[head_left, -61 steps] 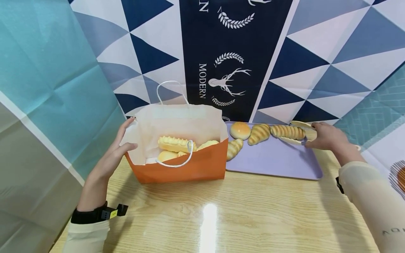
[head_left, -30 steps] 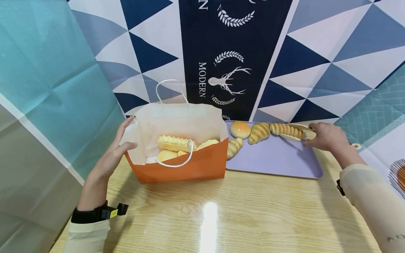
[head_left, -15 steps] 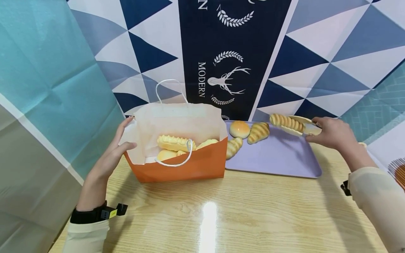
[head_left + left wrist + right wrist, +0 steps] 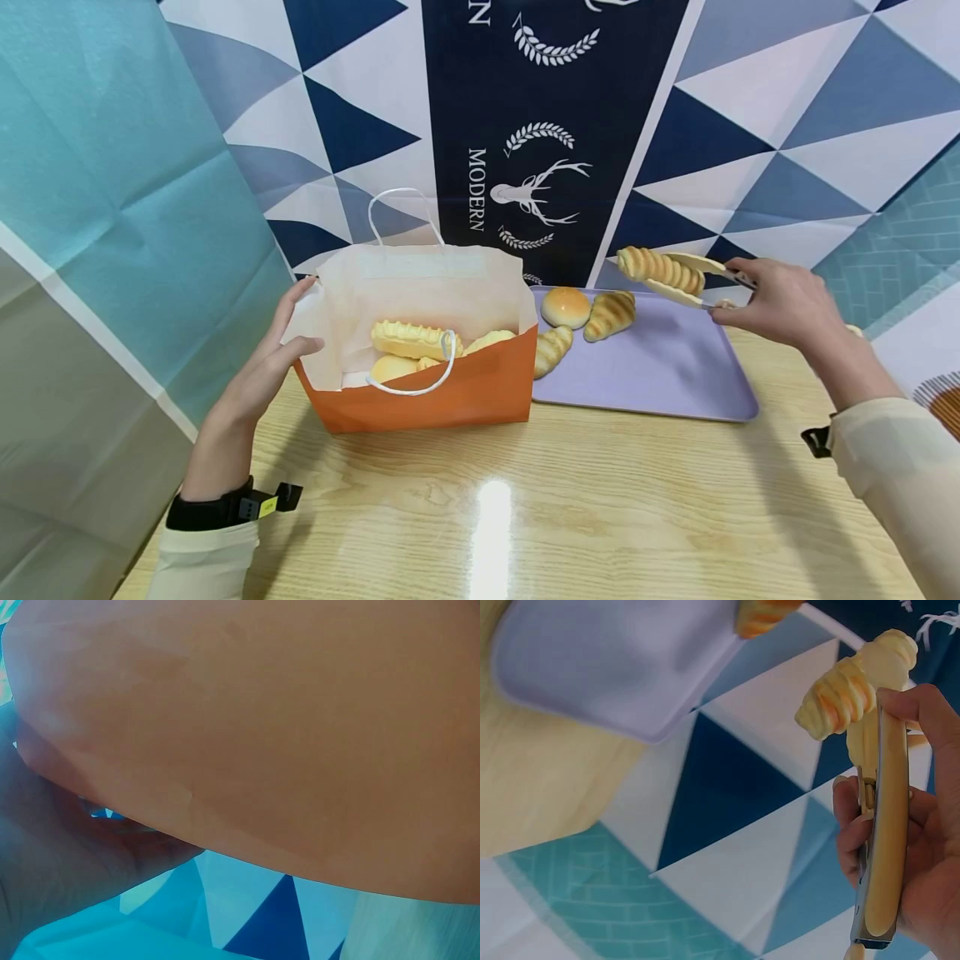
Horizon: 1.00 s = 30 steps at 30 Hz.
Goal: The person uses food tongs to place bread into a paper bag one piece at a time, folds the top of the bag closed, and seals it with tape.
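Note:
In the head view my right hand [image 4: 783,304] grips a pair of tongs [image 4: 690,263], with fingers and thumb round their cream-coloured handle in the right wrist view. Between the tong tips is a ridged, spiral bread roll [image 4: 651,267], raised above the lilac tray [image 4: 675,375]. My left hand [image 4: 258,371] holds the left edge of an orange paper bag [image 4: 435,402], its thumb over the mouth. The bag stands wide at the mouth, showing its pale lining and several breads, among them a long ridged one [image 4: 412,339]. The left wrist view is mostly the bag's orange side.
On the tray's left part lie a round glossy bun [image 4: 566,307], a striped croissant [image 4: 610,316] and another striped bread [image 4: 552,352] partly hidden by the bag. White cord handles [image 4: 408,192] rise from the bag. A patterned cloth [image 4: 555,167] hangs close behind the wooden table [image 4: 600,492].
The tongs have closed on the spiral roll, and my right hand has lifted it off the tray and moved it up and left. My left hand has stayed at the bag.

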### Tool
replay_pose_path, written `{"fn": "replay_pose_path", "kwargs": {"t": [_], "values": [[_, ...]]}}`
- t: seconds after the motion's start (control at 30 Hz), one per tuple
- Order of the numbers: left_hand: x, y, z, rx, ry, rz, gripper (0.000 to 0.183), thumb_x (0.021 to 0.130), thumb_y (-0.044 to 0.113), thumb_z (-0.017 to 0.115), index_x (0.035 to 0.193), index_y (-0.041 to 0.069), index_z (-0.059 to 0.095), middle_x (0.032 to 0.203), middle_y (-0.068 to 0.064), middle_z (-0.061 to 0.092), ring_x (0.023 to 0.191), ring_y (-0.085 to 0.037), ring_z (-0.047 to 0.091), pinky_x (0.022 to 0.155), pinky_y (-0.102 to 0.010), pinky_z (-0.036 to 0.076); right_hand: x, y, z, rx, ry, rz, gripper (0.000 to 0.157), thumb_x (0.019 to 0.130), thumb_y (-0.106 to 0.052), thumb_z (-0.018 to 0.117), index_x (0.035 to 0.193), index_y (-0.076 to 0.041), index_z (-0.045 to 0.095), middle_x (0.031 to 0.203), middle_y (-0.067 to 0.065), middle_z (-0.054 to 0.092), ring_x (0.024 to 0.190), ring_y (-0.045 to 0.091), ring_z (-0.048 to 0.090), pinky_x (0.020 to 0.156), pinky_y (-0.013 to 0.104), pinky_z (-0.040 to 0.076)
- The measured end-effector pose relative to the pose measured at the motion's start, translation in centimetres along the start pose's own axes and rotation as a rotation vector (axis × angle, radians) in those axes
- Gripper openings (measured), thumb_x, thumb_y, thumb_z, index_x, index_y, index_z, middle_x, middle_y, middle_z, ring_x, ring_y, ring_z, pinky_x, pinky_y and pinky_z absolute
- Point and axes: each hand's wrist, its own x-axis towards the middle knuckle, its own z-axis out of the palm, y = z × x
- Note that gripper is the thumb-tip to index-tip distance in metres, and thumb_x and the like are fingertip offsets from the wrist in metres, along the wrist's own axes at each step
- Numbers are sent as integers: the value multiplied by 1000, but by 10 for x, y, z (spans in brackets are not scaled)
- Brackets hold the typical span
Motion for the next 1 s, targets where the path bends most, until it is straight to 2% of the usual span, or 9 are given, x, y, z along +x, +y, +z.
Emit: {"fn": "replay_pose_path", "kwargs": {"t": [0.17,0.33,0.53,0.73,1.0], "values": [[0,0,-1,8,-3,1,75,97,6,45,159,28,10,163,8,0,145,-17,-4,107,-74,1,0,-20,-11,11,43,-48,85,70,-57,80,133,-3,59,89,18,70,64,26,56,46,40,37],[0,2,-2,11,-3,9,74,97,5,45,158,28,11,163,7,1,145,-19,-2,107,-74,2,0,-43,-23,35,83,-124,80,70,-51,82,132,-4,60,90,16,70,67,26,61,47,39,40],[0,2,-2,12,-11,5,74,97,6,45,158,32,11,163,6,0,145,-20,-1,106,-74,4,-2,-73,-36,51,113,-172,76,71,-45,83,132,-6,60,85,12,68,68,23,57,49,37,38],[0,1,-3,6,-16,7,73,97,7,45,158,30,11,163,4,1,144,-21,0,107,-74,4,-5,-101,-47,66,159,-231,73,70,-39,84,132,-7,61,82,10,69,63,20,56,47,35,38],[0,0,-3,10,-20,2,74,97,8,45,159,27,8,163,7,-3,145,-18,-5,106,-76,2,-9,-136,-62,74,219,-321,70,69,-34,85,131,-11,62,83,6,70,66,16,58,50,38,41]]}}
